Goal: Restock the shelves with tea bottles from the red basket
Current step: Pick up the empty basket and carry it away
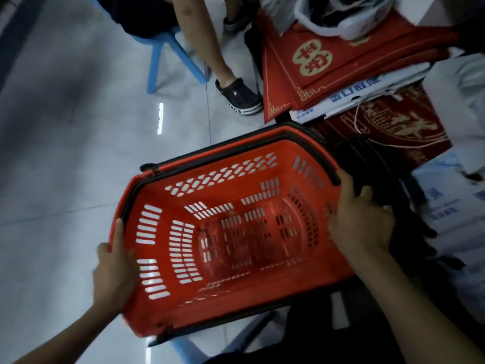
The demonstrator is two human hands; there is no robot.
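Head view, the only one there is:
- Basket: the red basket [157,258] is held up over the floor [78,153], tipped so you look straight in. It's empty, with no tea bottles anywhere and no shelves in shot.
- Left hand: the left hand [112,269] grips the left rim, thumb along the inner edge and fingers round the outside.
- Right hand: the right hand [364,219] grips the right rim, fingers curled over its edge.
- Handles: the black handles [223,151] lie folded along the rim, with nobody holding them.
- Nearby: a pile of red bags [328,61] sits just beside the right corner. Someone's shoe [237,97] and a blue stool [162,56] are further back.
- Step, my guess: stocking looks done, so the basket is probably being put away or taken for a refill.
- Tip: level it, steer the right corner clear of the bags, and set it flat on bare floor. For carrying, flip up a handle.
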